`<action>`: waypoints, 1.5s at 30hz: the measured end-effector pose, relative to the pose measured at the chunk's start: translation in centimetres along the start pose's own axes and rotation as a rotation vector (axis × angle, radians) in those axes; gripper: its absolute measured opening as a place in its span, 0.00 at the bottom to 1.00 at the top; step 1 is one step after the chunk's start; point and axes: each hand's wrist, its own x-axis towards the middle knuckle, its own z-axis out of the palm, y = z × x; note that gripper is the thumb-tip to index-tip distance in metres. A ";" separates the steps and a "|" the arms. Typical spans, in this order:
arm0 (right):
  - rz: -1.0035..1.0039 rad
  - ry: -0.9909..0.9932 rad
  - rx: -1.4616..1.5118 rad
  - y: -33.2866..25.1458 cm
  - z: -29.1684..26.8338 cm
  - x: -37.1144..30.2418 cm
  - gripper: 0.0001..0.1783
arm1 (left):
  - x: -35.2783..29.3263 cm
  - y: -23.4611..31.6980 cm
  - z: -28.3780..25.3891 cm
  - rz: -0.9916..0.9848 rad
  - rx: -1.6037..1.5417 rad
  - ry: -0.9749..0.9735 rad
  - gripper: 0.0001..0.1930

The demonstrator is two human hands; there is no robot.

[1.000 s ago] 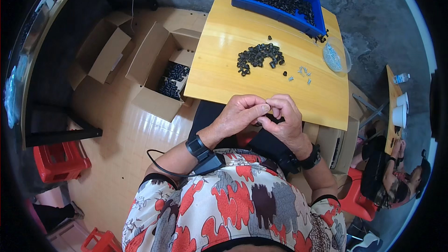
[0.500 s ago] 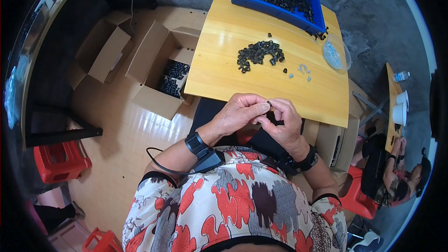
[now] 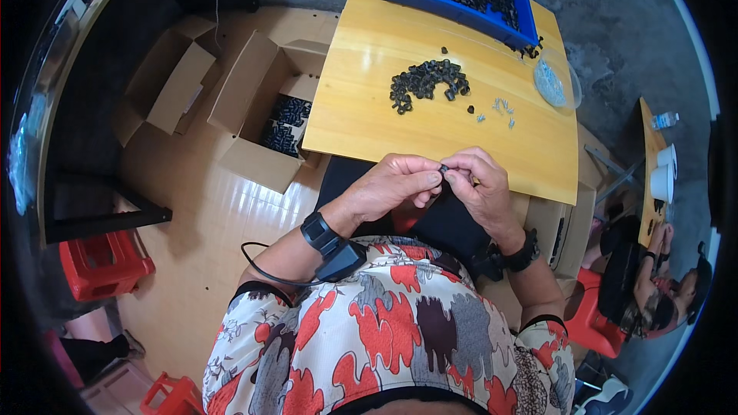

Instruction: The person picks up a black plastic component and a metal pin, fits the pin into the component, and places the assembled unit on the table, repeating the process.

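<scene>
Both hands meet just off the table's near edge, fingertip to fingertip. My left hand pinches a small black part between thumb and forefinger. On its other side, my right hand grips the same part with thumb and forefinger. The fingers cover most of the part, so its exact shape does not show. Beyond the hands, a pile of small black plastic parts lies on the yellow table. To the right of that pile are several small silver metal pieces, with one loose black part beside them.
A blue tray full of black parts stands at the table's far end, near a clear plastic bowl of silvery pieces. At left, an open carton holds black parts. Another person sits at far right near a red stool.
My right hand has turned slightly and its thumb has come up against the part at my left fingertips. The left hand has barely moved.
</scene>
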 end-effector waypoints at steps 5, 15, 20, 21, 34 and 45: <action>0.050 -0.002 0.001 0.2 0.4 0.0 0.07 | -0.2 0.2 -0.4 -0.041 -0.008 0.037 0.10; 0.052 -0.040 -0.041 -0.8 0.2 0.5 0.08 | -0.6 0.6 -0.3 0.059 0.283 0.078 0.10; 0.066 0.018 0.044 -0.5 0.5 0.3 0.08 | -0.9 0.7 0.3 0.106 0.239 0.113 0.10; 0.051 0.025 0.044 -0.5 0.6 0.2 0.08 | -0.9 0.7 0.2 0.107 0.238 0.113 0.10; -0.045 -0.023 0.026 -0.6 0.1 0.7 0.07 | -0.9 0.7 0.0 0.087 0.303 0.105 0.10; -0.034 0.073 -0.012 -0.1 1.5 0.0 0.07 | -0.6 -0.7 0.3 0.168 0.268 0.163 0.09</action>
